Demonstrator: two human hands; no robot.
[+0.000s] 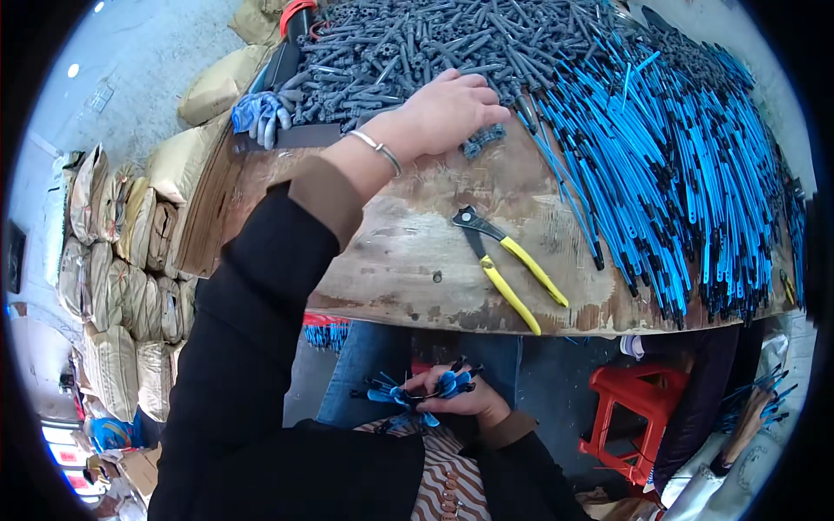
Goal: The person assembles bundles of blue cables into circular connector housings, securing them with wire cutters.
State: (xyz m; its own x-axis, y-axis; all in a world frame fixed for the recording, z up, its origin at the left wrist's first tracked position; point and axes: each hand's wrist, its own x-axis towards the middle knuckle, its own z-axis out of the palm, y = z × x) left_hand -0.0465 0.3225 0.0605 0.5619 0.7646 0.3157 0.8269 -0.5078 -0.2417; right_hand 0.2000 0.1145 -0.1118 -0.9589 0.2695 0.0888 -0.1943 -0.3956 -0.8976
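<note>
My left hand (447, 108) reaches across the table to the near edge of a heap of dark grey plastic parts (443, 39). Its fingers look apart and bent downward; the thumb and palm are hidden. Just under it lies a small cluster of grey parts (484, 139). Low in front of my body, my right hand (465, 398) is closed around a bunch of blue plastic sticks with black ends (401, 395), their blue flat ends fanning out. Pliers with yellow handles (512, 269) lie with jaws apart on the wooden table (382, 260).
Long blue sticks with black ends (669, 174) form a large heap at the right. A blue-and-grey glove (261, 115) lies by the table's left side. Stacked tan sacks (130, 295) stand left. A red stool (630, 417) and another person's dark-clothed leg (704, 404) are at lower right.
</note>
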